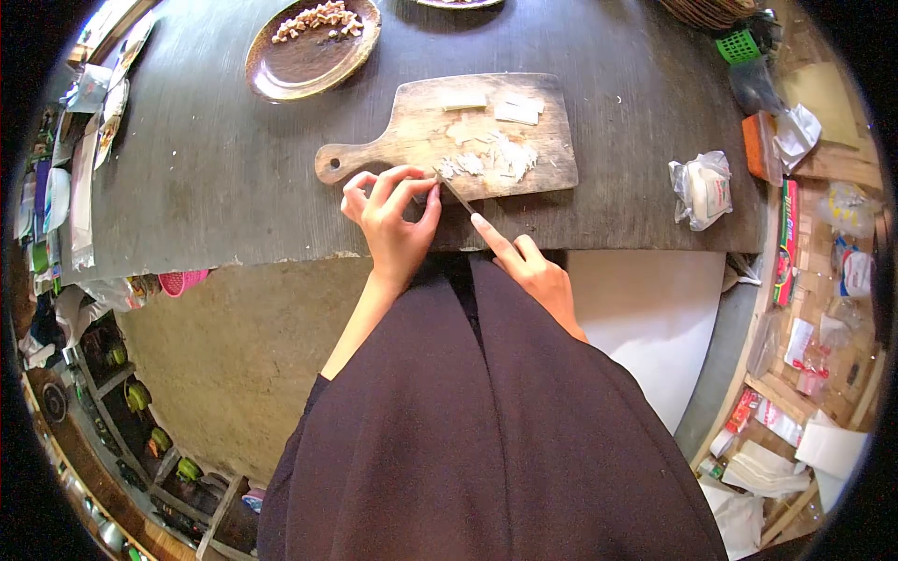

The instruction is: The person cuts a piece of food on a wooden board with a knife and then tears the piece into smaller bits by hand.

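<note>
A wooden cutting board (407, 117) with a handle on its left lies near the front edge of the dark table. On it are small chopped white pieces (510, 157) and a few larger white slabs (519, 110). My right hand (538, 280) grips a knife (458, 194), its forefinger stretched along the back and the handle hidden in the palm. At the knife's tip, over the board's front edge, my left hand (395, 220) is closed in a pinch. What sits between its thumb and fingertips is too small to make out.
A brown plate (290, 70) with chopped brownish pieces stands at the back left, and another plate (458, 2) is cut off by the top edge. A white block in a plastic bag (702, 190) lies at the right. Shelves with packages (795, 341) line the right side.
</note>
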The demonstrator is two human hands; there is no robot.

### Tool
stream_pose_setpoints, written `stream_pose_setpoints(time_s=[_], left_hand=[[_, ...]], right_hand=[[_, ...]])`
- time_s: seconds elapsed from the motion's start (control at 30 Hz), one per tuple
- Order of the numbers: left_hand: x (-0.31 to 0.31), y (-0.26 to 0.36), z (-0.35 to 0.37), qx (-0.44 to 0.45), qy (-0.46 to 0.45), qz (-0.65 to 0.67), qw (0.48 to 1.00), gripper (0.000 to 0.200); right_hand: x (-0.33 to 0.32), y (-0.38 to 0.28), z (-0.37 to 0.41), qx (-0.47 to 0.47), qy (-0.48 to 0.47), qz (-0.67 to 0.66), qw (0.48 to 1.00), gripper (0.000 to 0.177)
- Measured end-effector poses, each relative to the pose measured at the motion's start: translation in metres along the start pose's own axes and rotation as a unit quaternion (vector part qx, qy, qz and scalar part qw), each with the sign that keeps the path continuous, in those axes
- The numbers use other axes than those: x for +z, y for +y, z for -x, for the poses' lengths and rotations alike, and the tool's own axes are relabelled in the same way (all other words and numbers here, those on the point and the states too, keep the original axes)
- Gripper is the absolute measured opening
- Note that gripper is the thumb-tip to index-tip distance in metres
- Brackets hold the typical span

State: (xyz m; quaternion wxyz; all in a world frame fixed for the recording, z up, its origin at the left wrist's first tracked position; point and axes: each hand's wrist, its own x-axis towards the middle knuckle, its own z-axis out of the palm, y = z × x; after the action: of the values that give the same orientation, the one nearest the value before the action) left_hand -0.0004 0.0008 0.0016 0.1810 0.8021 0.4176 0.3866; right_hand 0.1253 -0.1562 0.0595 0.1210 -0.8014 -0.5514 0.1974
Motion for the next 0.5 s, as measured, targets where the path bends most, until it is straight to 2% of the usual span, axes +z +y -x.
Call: stream_pose_setpoints(time_s=[0.2,0.27,0.4,0.5], left_hand=[[-0.0005,-0.0007,0.0000,-0.004,-0.005,0.005,1.000,0.017],[-0.0008,-0.0003,-0.0002,0.000,-0.005,0.002,1.000,0.017],[0.0000,0.0002,0.0002,-0.002,0.000,0.004,1.000,0.016],[0.0002,-0.0011,-0.0001,-0.005,0.001,0.006,1.000,0.016]], right_hand=[[-0.0043,-0.0028,0.0048,-0.004,-0.010,-0.029,1.000,0.074],[-0.0004,-0.0008,0.0051,-0.027,0.023,-0.042,0.998,0.074],[0.0014,-0.0026,-0.0007,-0.029,0.030,-0.050,0.998,0.074],[-0.0002,-0.0034,-0.0034,-0.010,-0.008,-0.021,1.000,0.075]])
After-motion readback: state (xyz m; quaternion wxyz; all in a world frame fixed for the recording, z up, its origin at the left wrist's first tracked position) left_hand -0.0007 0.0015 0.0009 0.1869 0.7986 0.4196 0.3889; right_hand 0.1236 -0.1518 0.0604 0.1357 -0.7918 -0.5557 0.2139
